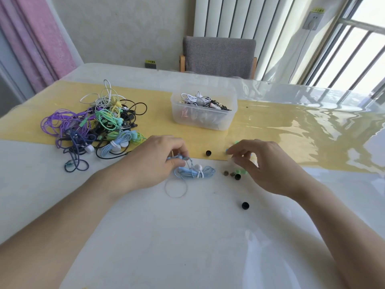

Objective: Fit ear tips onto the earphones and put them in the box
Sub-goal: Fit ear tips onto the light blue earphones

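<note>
Some earphones fill the box [203, 119] at 12; a big pile [93, 126] waits at 10. Left hand [158, 161] pinches blue earphones [193, 171]; right hand [264, 163] picks among tips [237, 176], its grip unclear.

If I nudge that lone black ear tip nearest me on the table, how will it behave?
The black ear tip looks rounded and tiny, so it would probably roll or skid. The table cover looks glossy, so little would likely stop it. It seems light and probably soft, so it is unlikely to break.
</note>
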`<state>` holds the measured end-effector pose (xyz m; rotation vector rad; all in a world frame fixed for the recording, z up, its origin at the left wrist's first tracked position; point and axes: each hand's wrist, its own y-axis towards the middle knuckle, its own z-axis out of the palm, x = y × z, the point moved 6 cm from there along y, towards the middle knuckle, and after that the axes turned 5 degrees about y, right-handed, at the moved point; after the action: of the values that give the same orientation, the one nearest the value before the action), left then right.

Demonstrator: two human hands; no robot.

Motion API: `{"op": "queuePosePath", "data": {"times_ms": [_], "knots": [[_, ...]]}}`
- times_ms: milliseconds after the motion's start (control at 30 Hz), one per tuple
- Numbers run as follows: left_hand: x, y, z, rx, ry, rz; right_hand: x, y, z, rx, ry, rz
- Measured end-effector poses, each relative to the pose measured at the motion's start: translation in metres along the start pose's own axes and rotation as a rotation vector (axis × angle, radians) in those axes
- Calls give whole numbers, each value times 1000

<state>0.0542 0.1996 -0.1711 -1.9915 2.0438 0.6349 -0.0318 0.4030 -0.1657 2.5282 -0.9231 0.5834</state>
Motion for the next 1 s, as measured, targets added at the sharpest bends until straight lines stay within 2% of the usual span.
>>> {"op": "queuePosePath", "data": {"times_ms": [233,400,600,700,800,900,1000], "knots": [[-3,1,4,-65,-212,-41,-1,-1,-8,-55,196,57],[-6,1,8,-42,-387,-50,-10,-1,-11,-71,323,121],[-15,-5,7,42,-290,-39,-10,-3,-10,-9,93,55],[-15,-3,9,-62,-215,-41,-9,-5,-12,34,102,34],[-9,-1,10,-143,-62,-47,-10,-5,-20,-30,153,36],[-4,-2,14,-74,37,-66,-12,-2,-18,-103,104,56],[-10,-4,13,-64,57,-66,-11,3,-2,-66,33,61]]}}
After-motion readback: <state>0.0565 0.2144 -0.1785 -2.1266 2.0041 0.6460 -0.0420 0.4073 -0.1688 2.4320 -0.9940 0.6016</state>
